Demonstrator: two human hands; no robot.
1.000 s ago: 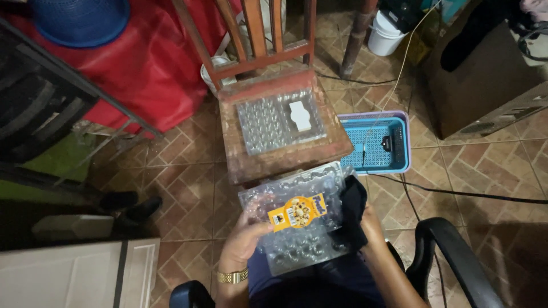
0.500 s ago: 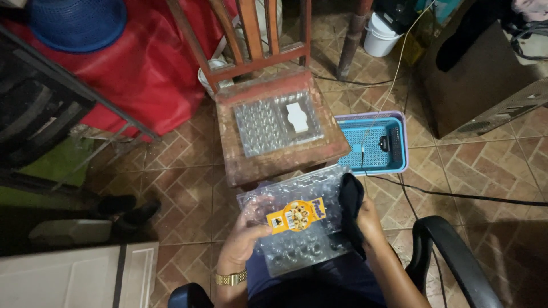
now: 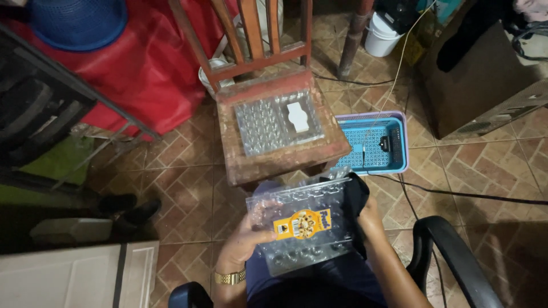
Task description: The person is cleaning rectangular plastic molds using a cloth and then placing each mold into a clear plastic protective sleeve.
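On my lap I hold a clear plastic egg-style tray (image 3: 302,228) with an orange label on its lid. My left hand (image 3: 242,245), with a gold wristwatch, grips the tray's left edge. My right hand (image 3: 370,219) holds the right edge together with a black cloth (image 3: 355,199) bunched against the tray. A second clear tray (image 3: 277,121) with a white piece on it lies on the seat of a wooden chair (image 3: 279,157) just ahead of me.
A blue plastic basket (image 3: 374,145) holding a small black device and cables sits on the tiled floor right of the chair. A black chair armrest (image 3: 456,256) is at my right. A red cloth (image 3: 142,63), blue tub and white bucket (image 3: 381,34) stand farther back.
The view has shifted slightly. Both hands keep the same hold on the tray and nothing else has moved.
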